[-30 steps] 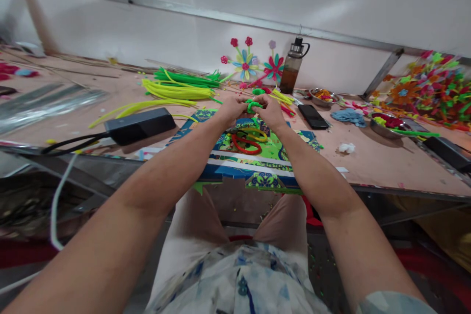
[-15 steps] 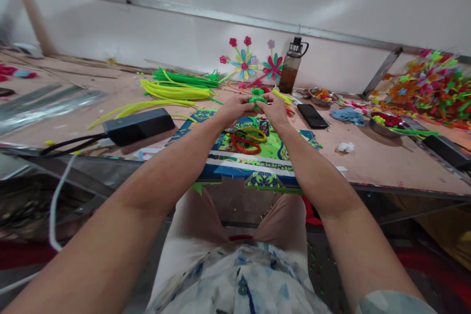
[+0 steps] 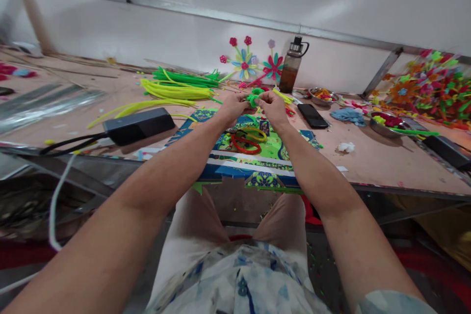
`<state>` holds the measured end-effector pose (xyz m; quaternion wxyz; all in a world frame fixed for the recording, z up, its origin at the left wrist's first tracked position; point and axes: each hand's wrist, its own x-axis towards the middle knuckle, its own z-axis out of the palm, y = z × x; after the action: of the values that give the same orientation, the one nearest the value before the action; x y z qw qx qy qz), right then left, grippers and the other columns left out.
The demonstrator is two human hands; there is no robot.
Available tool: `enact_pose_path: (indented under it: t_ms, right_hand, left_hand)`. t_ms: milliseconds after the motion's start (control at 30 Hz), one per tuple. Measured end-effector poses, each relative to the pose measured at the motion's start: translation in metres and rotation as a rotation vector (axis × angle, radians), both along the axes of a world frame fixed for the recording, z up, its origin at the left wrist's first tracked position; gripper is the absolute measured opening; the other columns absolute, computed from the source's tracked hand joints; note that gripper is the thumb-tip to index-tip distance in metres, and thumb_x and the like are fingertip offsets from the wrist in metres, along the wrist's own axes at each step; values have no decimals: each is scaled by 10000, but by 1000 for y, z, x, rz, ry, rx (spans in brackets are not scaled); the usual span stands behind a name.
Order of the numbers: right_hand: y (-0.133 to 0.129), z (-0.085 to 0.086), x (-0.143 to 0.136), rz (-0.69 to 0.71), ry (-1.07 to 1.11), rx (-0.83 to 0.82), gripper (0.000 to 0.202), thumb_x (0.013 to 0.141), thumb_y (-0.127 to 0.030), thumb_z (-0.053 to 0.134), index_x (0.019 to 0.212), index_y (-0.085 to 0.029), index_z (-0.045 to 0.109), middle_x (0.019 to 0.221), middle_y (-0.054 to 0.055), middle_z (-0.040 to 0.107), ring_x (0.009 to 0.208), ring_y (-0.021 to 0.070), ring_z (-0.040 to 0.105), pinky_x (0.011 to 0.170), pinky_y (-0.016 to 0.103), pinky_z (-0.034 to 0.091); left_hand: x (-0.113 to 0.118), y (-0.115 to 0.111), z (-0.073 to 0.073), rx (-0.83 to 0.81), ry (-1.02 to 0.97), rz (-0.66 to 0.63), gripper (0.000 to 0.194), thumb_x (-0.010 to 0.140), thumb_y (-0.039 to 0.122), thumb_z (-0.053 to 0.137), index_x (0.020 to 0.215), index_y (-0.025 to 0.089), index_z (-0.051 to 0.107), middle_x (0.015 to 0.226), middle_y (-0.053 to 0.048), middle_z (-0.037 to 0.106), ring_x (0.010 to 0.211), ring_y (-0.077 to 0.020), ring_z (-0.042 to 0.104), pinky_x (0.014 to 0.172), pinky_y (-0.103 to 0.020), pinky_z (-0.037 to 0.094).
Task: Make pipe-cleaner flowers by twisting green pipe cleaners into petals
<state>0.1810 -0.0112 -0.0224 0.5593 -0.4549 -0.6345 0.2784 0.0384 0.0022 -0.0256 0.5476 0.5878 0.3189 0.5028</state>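
A bent green pipe cleaner [image 3: 253,97], curled into small loops, is held up between my two hands. My left hand [image 3: 234,108] pinches its left side, and my right hand [image 3: 273,107] grips the right side with thumb and fingers. Below them lies a blue and green printed board [image 3: 272,151] with scissors [image 3: 246,145] on it, their handles red and yellow. Fingers hide part of the green piece. Bundles of yellow pipe cleaners [image 3: 176,91] and green pipe cleaners [image 3: 187,77] lie beyond my left hand.
A drink bottle [image 3: 290,66] stands at the back beside finished pipe-cleaner flowers [image 3: 244,65]. To the right are a phone [image 3: 312,116], a blue cloth [image 3: 348,116] and metal bowls [image 3: 386,129] of coloured pieces. A black case [image 3: 139,126] sits left of the board.
The green pipe cleaner has turned and shifted slightly left between my fingers, its loops now closer together. My right fingers have moved a little on it. Everything else stays put.
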Motion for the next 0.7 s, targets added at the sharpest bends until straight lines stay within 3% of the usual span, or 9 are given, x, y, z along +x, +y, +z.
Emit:
enact_pose_path:
  t_ms: [133, 267, 467, 700]
  right_hand:
    - [3, -3, 1, -78, -23, 4, 230, 738, -326, 687, 764, -190, 503, 625, -66, 497, 571, 82, 457, 545, 207, 407]
    - [4, -6, 0, -68, 9, -49, 266, 747, -360, 688, 773, -203, 475, 607, -72, 488, 543, 83, 459, 516, 207, 392]
    - [4, -7, -1, -52, -2, -56, 315, 738, -440, 693, 765, -200, 491, 624, -59, 513, 559, 89, 471, 539, 222, 405]
    - [4, -6, 1, -98, -54, -53, 271, 723, -417, 677, 730, -190, 529, 634, -49, 511, 592, 97, 454, 569, 238, 402]
  left_hand:
    - [3, -6, 3, 13, 15, -29, 229, 637, 223, 779, 845, 151, 717, 755, -17, 677, 682, -120, 641, 765, -291, 566]
    - [4, -6, 2, 44, 5, -35, 254, 621, 238, 798, 849, 155, 724, 780, -26, 686, 712, -129, 648, 777, -293, 562]
    - [3, 1, -3, 73, -2, 21, 241, 633, 283, 789, 819, 144, 723, 746, -19, 677, 677, -112, 616, 756, -289, 561]
    - [3, 1, -2, 98, 20, 61, 233, 661, 251, 748, 864, 141, 719, 763, -11, 683, 712, -126, 622, 780, -318, 558]
